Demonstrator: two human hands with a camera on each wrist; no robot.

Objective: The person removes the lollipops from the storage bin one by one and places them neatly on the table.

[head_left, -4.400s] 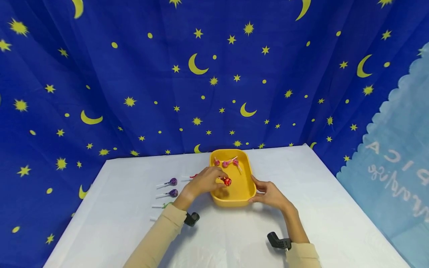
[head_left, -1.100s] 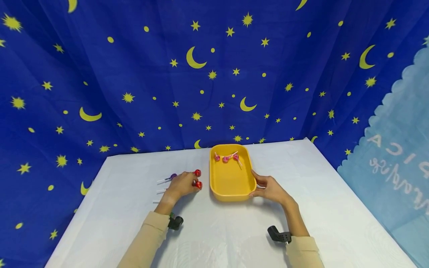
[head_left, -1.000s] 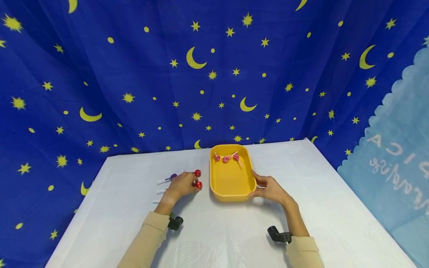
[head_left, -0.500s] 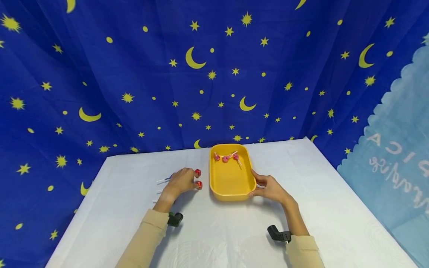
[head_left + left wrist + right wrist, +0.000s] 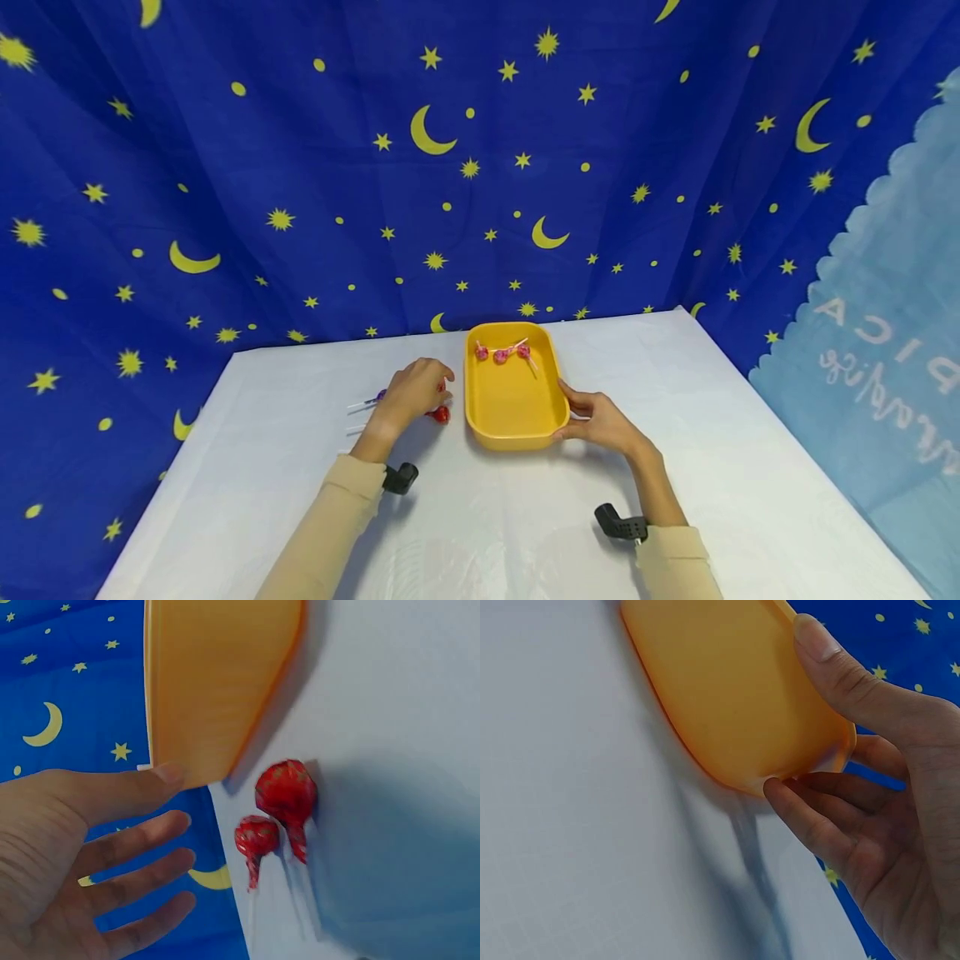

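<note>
Two hands at work over a desk (image 5: 487, 521) covered in white. The left hand (image 5: 415, 390) hovered palm-down to the left of a yellow rectangular tray (image 5: 517, 408), its thumb and fingers parted and gripping nothing. Two red lollipops (image 5: 286, 793) lay on the desk beneath and just beside it, side by side, apart from the fingers; in the head view the farther one was largely hidden by the hand. The right hand (image 5: 606, 423) was clamped on the tray's near right corner, thumb at the rim and fingers against the outside. The tray stood upright on the desk and contained three pink lollipops (image 5: 500, 357), grouped at its far end with sticks at differing angles. A purple lollipop (image 5: 382, 395) lay partly concealed behind the left hand; nearby, another white stick (image 5: 356, 430) projected from behind the wrist, its head obscured. Behind the desk hung a blue curtain (image 5: 337, 158) patterned with yellow moons and stars.
</note>
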